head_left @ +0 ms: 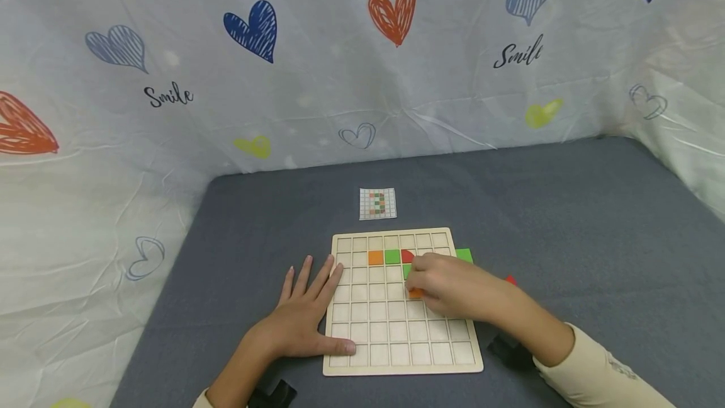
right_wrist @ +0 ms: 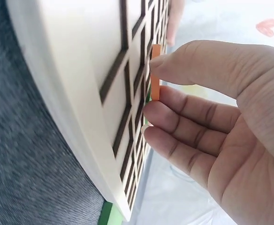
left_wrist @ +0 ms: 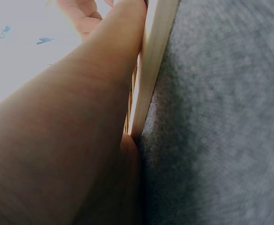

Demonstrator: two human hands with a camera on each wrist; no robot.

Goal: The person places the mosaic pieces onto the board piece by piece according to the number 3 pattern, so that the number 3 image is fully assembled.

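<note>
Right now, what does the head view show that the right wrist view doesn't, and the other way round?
Only the head view: the small white card with a coloured grid pattern, the red tile lying in a cell, and the full spread of the left hand.

Only the right wrist view: the palm side of the right hand, with thumb and fingers pinching the flat orange tile, seen edge-on.

Both: the right hand, that orange tile, the pale wooden grid board, grey cloth and heart-printed white backdrop.

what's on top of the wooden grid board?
Orange tile, green tile; partly covered, a red piece and second green tile. Left hand rests on the board; right hand pinches another orange tile there. Anything directly under either hand is hidden.
</note>
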